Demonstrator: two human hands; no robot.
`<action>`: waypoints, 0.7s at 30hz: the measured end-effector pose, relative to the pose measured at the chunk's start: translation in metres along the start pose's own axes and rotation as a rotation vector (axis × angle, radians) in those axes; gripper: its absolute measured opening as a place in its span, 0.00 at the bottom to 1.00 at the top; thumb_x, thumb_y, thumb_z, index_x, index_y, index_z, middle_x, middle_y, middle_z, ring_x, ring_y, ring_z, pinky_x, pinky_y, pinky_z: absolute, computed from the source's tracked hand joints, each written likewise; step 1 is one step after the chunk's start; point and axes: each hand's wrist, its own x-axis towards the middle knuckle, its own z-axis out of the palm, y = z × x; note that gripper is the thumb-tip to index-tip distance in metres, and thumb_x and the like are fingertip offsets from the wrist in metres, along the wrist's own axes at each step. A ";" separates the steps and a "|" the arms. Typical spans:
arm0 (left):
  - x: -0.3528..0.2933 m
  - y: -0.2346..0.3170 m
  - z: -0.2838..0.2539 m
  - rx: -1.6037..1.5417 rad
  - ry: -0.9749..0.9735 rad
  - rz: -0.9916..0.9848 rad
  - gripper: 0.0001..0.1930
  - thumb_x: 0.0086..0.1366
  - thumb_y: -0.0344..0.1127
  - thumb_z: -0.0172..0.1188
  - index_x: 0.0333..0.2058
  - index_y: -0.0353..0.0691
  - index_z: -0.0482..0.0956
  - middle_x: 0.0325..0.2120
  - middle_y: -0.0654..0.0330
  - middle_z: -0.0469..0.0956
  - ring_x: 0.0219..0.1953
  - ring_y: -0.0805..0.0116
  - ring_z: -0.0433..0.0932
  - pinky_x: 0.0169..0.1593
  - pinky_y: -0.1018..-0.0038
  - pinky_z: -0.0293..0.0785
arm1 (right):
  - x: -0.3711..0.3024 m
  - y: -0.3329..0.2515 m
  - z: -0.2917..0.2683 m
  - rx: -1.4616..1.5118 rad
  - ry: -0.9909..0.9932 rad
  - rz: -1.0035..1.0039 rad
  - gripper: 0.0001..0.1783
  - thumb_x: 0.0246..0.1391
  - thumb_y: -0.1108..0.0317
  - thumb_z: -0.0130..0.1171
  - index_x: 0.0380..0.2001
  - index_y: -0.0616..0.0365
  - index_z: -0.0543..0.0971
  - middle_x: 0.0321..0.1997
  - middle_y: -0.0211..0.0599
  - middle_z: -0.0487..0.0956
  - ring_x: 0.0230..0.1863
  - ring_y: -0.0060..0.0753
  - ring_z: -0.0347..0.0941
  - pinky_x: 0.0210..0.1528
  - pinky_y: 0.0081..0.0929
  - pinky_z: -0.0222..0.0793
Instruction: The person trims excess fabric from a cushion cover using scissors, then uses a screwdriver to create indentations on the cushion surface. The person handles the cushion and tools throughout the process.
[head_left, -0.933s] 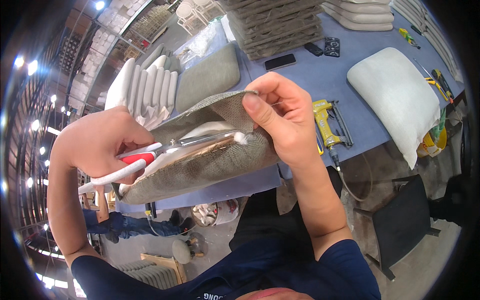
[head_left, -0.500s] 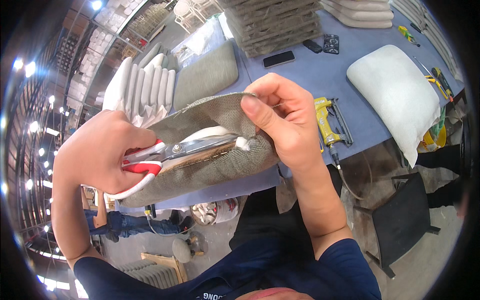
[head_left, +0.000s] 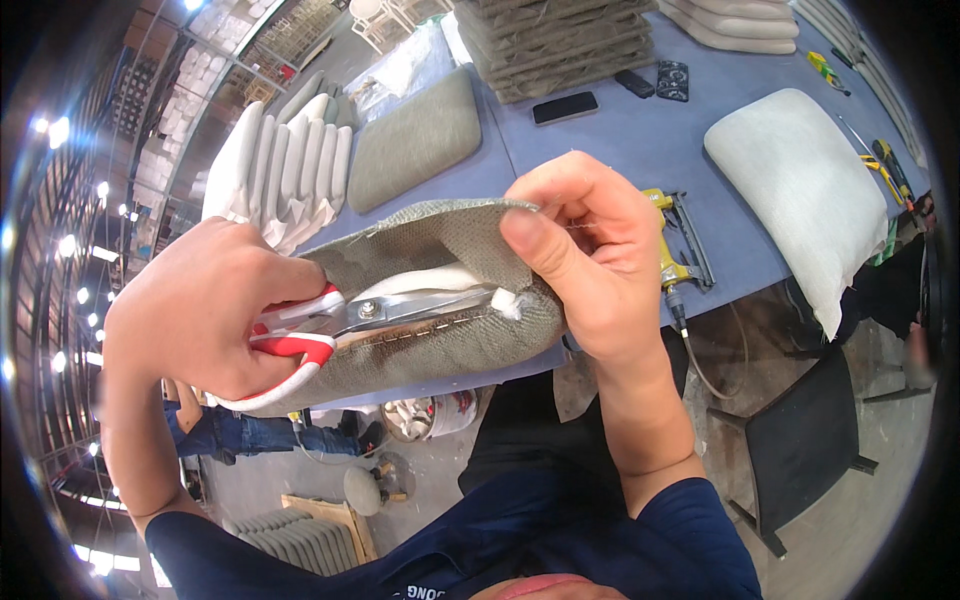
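My left hand [head_left: 205,305] is closed around the red-and-white handles of a pair of scissors [head_left: 395,308]. Their metal blades lie along the open side of a grey-green fabric-covered seat cushion [head_left: 450,352], with the tips beside a white tuft of padding [head_left: 508,302]. More white filling shows behind the blades, and a row of staples runs along the edge in front of them. With thumb and fingers, my right hand [head_left: 595,260] pinches the raised loose flap of the cover at its right end. Loose threads hang by these fingertips.
On the blue table [head_left: 560,150] lie a yellow staple gun [head_left: 682,240] with a hose, a phone [head_left: 565,108], a white cushion [head_left: 800,190] and a grey-green cushion [head_left: 418,140]. Stacked cushions [head_left: 560,45] stand behind. A black chair [head_left: 800,440] is at lower right; a scrap bucket [head_left: 432,415] sits below.
The scissors, cushion and both hands have shifted slightly right and toward me. My right hand still pinches the flap. The whole view has moved a little.
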 end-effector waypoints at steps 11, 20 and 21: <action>-0.017 -0.004 0.019 -0.165 0.397 -0.008 0.14 0.46 0.39 0.69 0.28 0.38 0.79 0.15 0.55 0.67 0.16 0.52 0.70 0.26 0.64 0.65 | 0.009 0.009 0.003 -0.024 0.117 0.085 0.06 0.68 0.71 0.69 0.38 0.61 0.82 0.29 0.19 0.80 0.30 0.07 0.70 0.33 0.13 0.62; 0.059 0.007 0.082 -0.461 0.973 -0.397 0.15 0.64 0.42 0.69 0.37 0.35 0.81 0.20 0.45 0.73 0.23 0.46 0.74 0.32 0.59 0.68 | 0.015 0.018 -0.009 -0.330 0.218 0.034 0.02 0.62 0.74 0.69 0.37 0.58 0.84 0.34 0.21 0.82 0.33 0.09 0.70 0.36 0.16 0.65; 0.061 0.006 0.086 -0.461 1.004 -0.392 0.15 0.64 0.42 0.69 0.36 0.35 0.80 0.21 0.45 0.74 0.24 0.44 0.74 0.32 0.58 0.68 | 0.012 0.012 -0.008 -0.416 0.247 0.022 0.03 0.61 0.75 0.69 0.38 0.57 0.85 0.36 0.23 0.82 0.33 0.10 0.70 0.36 0.17 0.65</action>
